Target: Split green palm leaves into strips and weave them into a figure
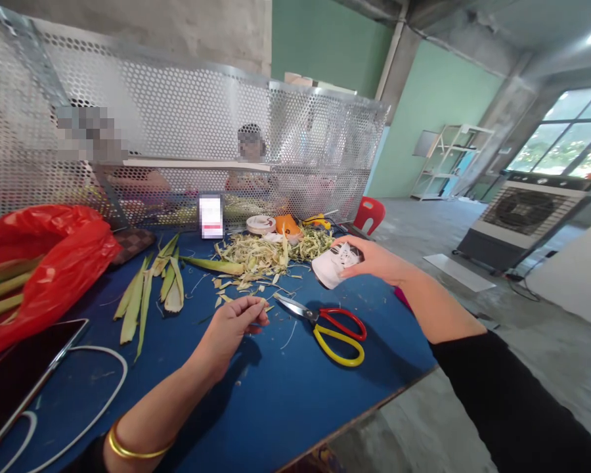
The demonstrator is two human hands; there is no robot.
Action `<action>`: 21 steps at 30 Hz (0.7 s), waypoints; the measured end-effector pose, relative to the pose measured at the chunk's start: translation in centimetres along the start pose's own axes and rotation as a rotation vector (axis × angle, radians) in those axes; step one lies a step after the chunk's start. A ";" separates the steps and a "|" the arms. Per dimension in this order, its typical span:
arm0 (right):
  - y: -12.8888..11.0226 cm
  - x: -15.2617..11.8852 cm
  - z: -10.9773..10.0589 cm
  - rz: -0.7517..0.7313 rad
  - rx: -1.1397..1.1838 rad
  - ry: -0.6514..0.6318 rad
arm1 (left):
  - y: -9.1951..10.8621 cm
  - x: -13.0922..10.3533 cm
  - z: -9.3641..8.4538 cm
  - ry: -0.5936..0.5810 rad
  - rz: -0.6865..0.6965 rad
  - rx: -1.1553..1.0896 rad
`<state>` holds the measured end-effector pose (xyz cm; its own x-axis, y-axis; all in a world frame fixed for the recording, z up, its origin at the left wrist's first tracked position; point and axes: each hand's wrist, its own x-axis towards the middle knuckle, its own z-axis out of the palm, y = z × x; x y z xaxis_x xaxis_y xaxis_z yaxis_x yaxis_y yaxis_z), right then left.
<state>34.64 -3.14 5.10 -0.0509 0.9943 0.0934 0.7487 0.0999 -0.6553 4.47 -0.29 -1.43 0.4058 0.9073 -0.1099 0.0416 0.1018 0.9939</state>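
My right hand (374, 258) grips a white cup (329, 268), tilted above the right side of the blue table. White bits or strips show at its mouth. My left hand (239, 318) is closed in a pinch over the table's middle. Whatever is between its fingertips is too small to name. Scissors (311, 316) with one red and one yellow handle lie right of my left hand, blades slightly apart. Behind them spreads a heap of shredded pale-green plant strips (261, 253). Several green husk leaves (136, 299) lie to the left.
A red plastic bag (54, 230) with green stalks fills the left edge. A tablet or phone (24, 381) with a white cable lies near me. Tape (261, 225) and an orange object (288, 226) sit behind the heap, before a perforated metal screen (187, 112). People are beyond it.
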 end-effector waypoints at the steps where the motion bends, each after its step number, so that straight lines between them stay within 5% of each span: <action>1: -0.3 -0.4 -0.5 -0.036 0.112 -0.031 | -0.1 0.0 0.0 -0.011 -0.003 -0.002; 9: -1.1 -1.7 1.2 -0.259 0.284 -0.065 | -0.8 -0.1 0.0 -0.069 -0.065 -0.192; 16: -3.0 -3.7 4.9 -0.486 -0.067 0.066 | -0.5 -1.0 0.5 -0.270 -0.103 -0.415; 21: -3.1 -4.7 9.2 -0.717 -0.288 0.282 | -0.5 -1.4 0.9 -0.309 -0.023 -0.522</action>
<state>26.46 -7.79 -0.20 -0.4420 0.6425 0.6260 0.7399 0.6557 -0.1505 4.67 -1.95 -1.78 0.6593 0.7504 -0.0475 -0.3682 0.3773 0.8497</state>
